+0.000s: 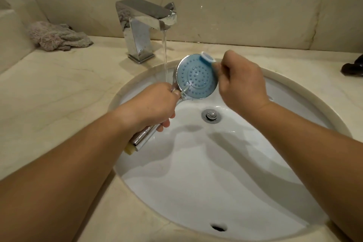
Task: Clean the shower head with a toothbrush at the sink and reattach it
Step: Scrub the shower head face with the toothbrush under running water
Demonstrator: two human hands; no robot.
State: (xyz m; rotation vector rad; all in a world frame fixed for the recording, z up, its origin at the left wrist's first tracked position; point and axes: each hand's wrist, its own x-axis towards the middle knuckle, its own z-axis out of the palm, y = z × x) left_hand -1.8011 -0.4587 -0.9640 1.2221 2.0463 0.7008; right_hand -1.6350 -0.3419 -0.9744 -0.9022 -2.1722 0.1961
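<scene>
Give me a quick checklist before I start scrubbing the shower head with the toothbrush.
1. Left hand grips the chrome handle of the round blue-faced shower head: ok.
2. Right hand holds the blue and white toothbrush at the face's upper rim: ok.
3. Square chrome faucet running: ok.
4. Stream landing on the blue face: not ok, it falls just left of it.
5. Shower head over the white oval sink: ok.
6. Bristles touching the nozzles: cannot tell.

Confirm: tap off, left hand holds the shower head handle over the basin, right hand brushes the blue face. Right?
Not quite: the tap is running, as the head view shows. The left hand does hold the shower head over the basin, and the right hand brushes with the toothbrush.
</scene>
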